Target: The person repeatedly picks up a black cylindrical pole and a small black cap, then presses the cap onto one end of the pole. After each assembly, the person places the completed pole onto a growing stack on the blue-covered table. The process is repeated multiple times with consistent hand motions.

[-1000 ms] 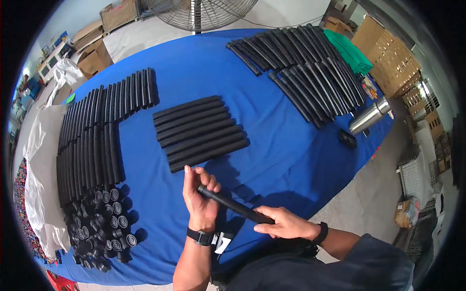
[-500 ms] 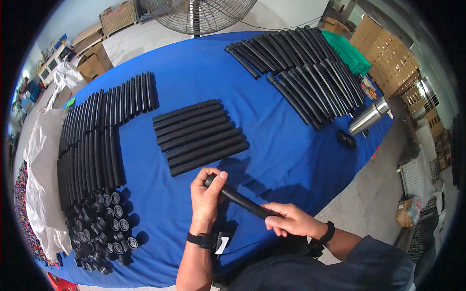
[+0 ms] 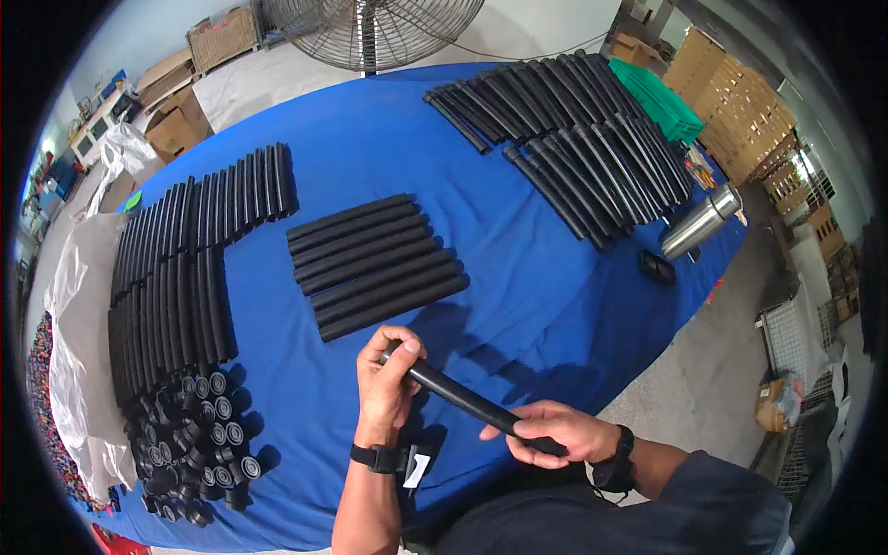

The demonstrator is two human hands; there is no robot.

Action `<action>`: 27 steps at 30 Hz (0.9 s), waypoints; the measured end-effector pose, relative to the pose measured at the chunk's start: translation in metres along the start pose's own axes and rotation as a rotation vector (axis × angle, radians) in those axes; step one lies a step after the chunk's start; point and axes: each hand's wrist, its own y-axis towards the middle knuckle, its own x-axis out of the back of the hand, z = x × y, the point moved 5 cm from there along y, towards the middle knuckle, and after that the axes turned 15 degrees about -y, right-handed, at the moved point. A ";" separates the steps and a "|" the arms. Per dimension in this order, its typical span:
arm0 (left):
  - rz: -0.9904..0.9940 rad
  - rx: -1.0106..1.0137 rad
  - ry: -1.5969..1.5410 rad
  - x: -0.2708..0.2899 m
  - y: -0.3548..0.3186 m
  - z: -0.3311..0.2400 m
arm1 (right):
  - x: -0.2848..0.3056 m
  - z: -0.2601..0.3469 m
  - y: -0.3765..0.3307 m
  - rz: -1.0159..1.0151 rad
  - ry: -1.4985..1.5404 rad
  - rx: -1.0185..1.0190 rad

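Note:
A black tube slants across the front of the table, its upper end to the left. My left hand is closed round that upper end, the thumb pressed along it, and the fingers partly cover the tip. My right hand grips the tube near its lower end, thumb on top and fingers underneath. Just beyond my hands, several black tubes lie side by side in a block. Black round caps with grey ringed faces are heaped at the left front.
More black tubes lie in rows at the left. Others with wider ends are stacked far right, beside a green stack, a steel bottle and a small black object. A large fan stands behind the blue-covered table.
My right hand has shifted slightly down and right, and its fingers have opened a little round the tube. More of the tube's lower end shows. My left hand stays at the upper end.

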 end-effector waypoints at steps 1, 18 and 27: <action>-0.029 0.009 0.046 0.002 0.001 0.000 | 0.005 -0.001 0.003 -0.107 -0.180 -0.003; 0.043 -0.064 -0.083 0.002 0.001 -0.002 | 0.005 0.002 0.005 -0.016 0.043 0.018; 0.029 -0.074 -0.084 0.001 0.001 -0.001 | 0.001 0.006 0.007 -0.176 -0.300 0.053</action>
